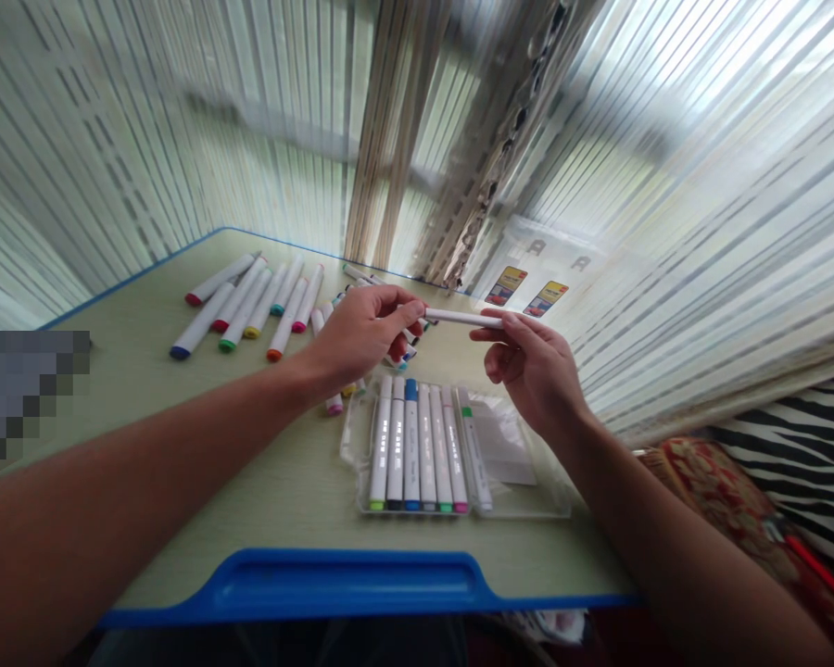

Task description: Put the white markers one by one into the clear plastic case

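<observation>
Above the table, a white marker pen [462,318] is held level between my two hands. My left hand [372,324] pinches one end between thumb and fingers. The fingers of my right hand [538,366] are closed on the other end. Below them lies an opened clear plastic case [351,449] with several white markers [427,445] in a row, their coloured ends toward me. A marker with a green band [476,449] lies at the row's right side, by the clear lid [552,500]. Loose markers partly hidden by my left hand lie behind it.
Several loose markers [250,301] with coloured ends lie at the table's far left. The table [271,463] has a blue edge with a blue tray [347,579] at the front. A clear case with yellow labels [506,285] stands by the striped curtain [284,139]. Patterned fabric [715,482] is at right.
</observation>
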The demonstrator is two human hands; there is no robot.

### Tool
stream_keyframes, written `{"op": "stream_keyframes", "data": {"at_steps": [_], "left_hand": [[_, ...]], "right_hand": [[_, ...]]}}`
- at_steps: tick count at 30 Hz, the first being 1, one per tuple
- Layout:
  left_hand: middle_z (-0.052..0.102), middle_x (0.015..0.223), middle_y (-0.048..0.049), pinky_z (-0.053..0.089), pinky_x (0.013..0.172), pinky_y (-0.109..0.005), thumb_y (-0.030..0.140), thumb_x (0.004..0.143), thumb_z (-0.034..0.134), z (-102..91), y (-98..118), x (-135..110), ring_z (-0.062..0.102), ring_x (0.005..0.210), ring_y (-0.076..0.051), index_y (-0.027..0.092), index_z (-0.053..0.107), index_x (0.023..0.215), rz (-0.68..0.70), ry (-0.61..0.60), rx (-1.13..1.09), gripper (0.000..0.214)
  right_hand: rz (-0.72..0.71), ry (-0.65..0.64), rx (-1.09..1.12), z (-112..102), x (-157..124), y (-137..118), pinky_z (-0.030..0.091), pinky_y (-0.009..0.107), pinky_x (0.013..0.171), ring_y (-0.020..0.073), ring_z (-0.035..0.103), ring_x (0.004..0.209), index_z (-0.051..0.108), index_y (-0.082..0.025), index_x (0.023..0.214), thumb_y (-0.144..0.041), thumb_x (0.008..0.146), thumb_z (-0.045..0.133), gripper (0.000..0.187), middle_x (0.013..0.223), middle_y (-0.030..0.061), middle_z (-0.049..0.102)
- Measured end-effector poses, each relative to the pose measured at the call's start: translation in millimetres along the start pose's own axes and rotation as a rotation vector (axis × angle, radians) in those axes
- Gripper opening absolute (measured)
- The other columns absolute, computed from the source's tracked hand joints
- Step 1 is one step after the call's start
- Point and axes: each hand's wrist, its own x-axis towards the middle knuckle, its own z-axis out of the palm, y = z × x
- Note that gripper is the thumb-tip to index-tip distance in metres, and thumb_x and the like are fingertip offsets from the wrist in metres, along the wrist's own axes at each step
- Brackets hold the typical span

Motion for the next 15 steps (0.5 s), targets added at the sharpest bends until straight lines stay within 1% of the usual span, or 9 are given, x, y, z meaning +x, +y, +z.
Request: {"op": "stream_keyframes", "data": {"at_steps": [3, 6, 10, 15], "left_hand": [[0.071, 0.084, -0.0067, 0.049, 0.048, -0.022, 0.021, 0.095, 0.059, 0.0, 1.5, -0.2, 0.054, 0.052, -0.007, 0.012, 0.067, 0.094, -0.019, 0.005, -0.023, 0.012], [0.073, 0.087, -0.0078, 0.050, 0.049, -0.022, 0.020, 0.097, 0.057, 0.5, 2.3, -0.4, 0.056, 0.052, -0.008, 0.011, 0.068, 0.100, -0.032, 0.011, -0.048, 0.015], [0.074, 0.087, -0.0089, 0.051, 0.051, -0.024, 0.016, 0.097, 0.053, 1.4, 2.5, -0.4, 0.057, 0.053, -0.009, 0.010, 0.068, 0.106, -0.051, 0.017, -0.105, 0.019], [0.074, 0.086, -0.0097, 0.051, 0.051, -0.025, 0.013, 0.095, 0.052, 1.3, 3.5, -0.5, 0.058, 0.052, -0.009, 0.008, 0.069, 0.107, -0.050, -0.010, -0.172, 0.021]], "right_hand": [[0.011, 0.039, 0.009, -1.7, 2.5, 1.2, 0.040, 0.023, 0.040, 0.0081, 0.056, 0.043, 0.074, -0.017, 0.092, -0.038, 0.083, 0.074, 0.023, 0.080, 0.0050, 0.078], [0.020, 0.063, 0.019, -2.1, 3.5, 1.7, 0.040, 0.023, 0.038, 0.0078, 0.055, 0.041, 0.073, -0.016, 0.090, -0.041, 0.083, 0.074, 0.025, 0.078, 0.0055, 0.077], [0.023, 0.072, 0.008, -2.8, 3.9, 2.2, 0.039, 0.023, 0.038, 0.0075, 0.054, 0.041, 0.073, -0.016, 0.089, -0.043, 0.084, 0.073, 0.027, 0.079, 0.0060, 0.078], [0.034, 0.077, 0.014, -5.2, 5.4, 3.4, 0.040, 0.023, 0.039, 0.0075, 0.055, 0.042, 0.073, -0.016, 0.090, -0.043, 0.084, 0.073, 0.028, 0.081, 0.0068, 0.078]]}}
